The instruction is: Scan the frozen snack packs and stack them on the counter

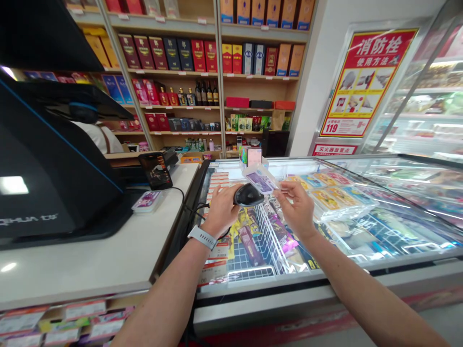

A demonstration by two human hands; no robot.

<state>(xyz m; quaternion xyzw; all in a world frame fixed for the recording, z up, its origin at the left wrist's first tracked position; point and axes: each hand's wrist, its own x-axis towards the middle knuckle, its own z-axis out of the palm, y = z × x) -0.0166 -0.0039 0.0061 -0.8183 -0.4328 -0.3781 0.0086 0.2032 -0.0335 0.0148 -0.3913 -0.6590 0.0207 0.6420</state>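
Note:
Wrapped round a black handheld scanner [249, 195] is my left hand [223, 208], with a pale watch band on the wrist. Between the thumb and fingers of my right hand [297, 207] is the edge of a clear plastic pack with a purple label [263, 180]. The scanner's head is right beside the pack's lower left side, and both are above the glass-topped freezer [267, 289]. A similar purple-labelled pack [147, 201] lies on the white counter [87, 270] at the left, below a phone [155, 171].
A large black register terminal [54, 159] stands on the left counter. The freezer holds wire baskets and wrapped frozen goods [251, 246]. A cable runs from the counter toward the scanner. Behind are shelves of boxes and bottles, and part of a person in white [96, 137].

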